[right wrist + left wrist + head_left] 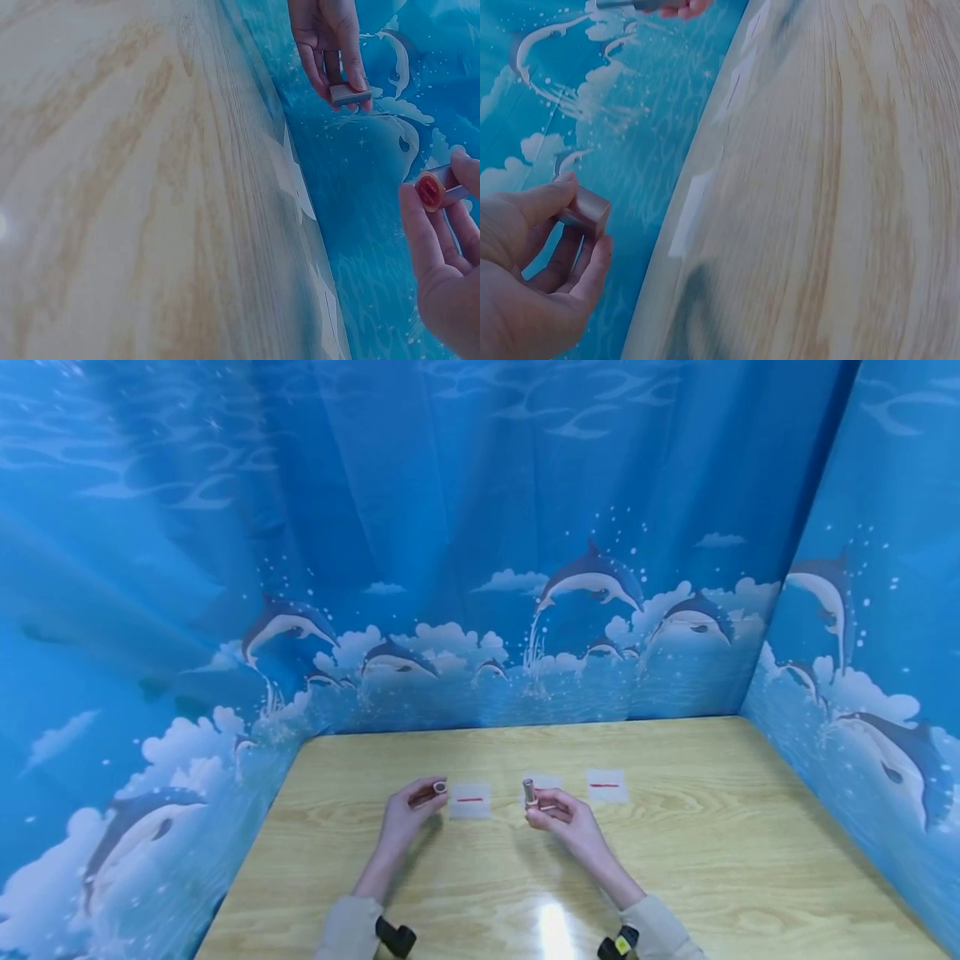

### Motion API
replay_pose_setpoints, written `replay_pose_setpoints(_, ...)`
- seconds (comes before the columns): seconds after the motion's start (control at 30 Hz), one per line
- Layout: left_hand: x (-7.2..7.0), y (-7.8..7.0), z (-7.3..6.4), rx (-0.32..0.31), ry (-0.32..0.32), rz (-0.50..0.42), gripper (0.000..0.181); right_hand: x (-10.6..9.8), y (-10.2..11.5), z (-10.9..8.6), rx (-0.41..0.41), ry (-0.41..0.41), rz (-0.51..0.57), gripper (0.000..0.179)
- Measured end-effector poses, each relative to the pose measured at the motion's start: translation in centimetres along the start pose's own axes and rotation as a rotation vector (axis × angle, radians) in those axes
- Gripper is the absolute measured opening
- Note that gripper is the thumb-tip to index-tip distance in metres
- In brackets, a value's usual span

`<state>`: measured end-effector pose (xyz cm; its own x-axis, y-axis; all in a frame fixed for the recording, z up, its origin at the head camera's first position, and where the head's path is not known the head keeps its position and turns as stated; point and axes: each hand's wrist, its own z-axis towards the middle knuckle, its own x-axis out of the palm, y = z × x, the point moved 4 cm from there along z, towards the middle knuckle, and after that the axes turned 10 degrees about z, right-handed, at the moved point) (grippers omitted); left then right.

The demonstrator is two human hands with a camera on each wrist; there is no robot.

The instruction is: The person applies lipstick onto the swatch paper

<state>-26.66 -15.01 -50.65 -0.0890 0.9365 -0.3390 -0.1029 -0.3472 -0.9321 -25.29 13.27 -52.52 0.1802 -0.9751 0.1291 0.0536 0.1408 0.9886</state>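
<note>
In the head view my left hand [406, 814] pinches a small metallic lipstick cap [440, 787] above the table, left of the white papers. The left wrist view shows this cap [589, 210] between thumb and fingertips, its flat sides catching light. My right hand [576, 828] grips a lipstick tube [529, 792], held upright over the middle paper. A round red label shows on the end of the tube [430, 191] in the right wrist view. The two hands are apart, with the left paper [470, 811] between them.
Three white paper squares with red streaks lie on the wood-grain table [480, 877]; the right one [607, 795] is fully visible, the middle one [551, 782] partly covered by my right hand. A blue dolphin-print curtain [450, 568] encloses the back and sides.
</note>
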Motion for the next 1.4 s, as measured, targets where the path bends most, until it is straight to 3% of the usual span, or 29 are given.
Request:
replay_pose_setpoints(0.27,1.5,-1.2,0.0,0.028,0.065,-0.023,0.035,0.4,0.1,0.2,0.012,0.008,0.007,0.041)
replay_pose_setpoints(0.4,2.1,-1.4,-0.1,-0.004,0.093,-0.032,0.038,0.6,0.1,0.1,0.022,0.018,0.024,0.041)
replay_pose_setpoints(0.57,2.9,-2.0,-0.1,-0.028,0.104,-0.039,0.04,0.8,0.2,0.1,0.024,0.028,0.035,0.042)
replay_pose_setpoints(0.77,3.8,-2.4,0.0,-0.005,0.102,-0.085,0.033,1.0,0.1,0.2,0.027,0.04,0.04,0.043)
replay_pose_setpoints(1.27,5.7,-4.0,-0.1,0.046,0.185,-0.042,0.034,1.4,0.1,0.2,0.021,0.038,0.0,0.041)
replay_pose_setpoints(1.4,6.3,-4.3,0.0,0.074,0.202,0.005,0.033,1.5,0.1,0.1,0.003,0.06,0.01,0.041)
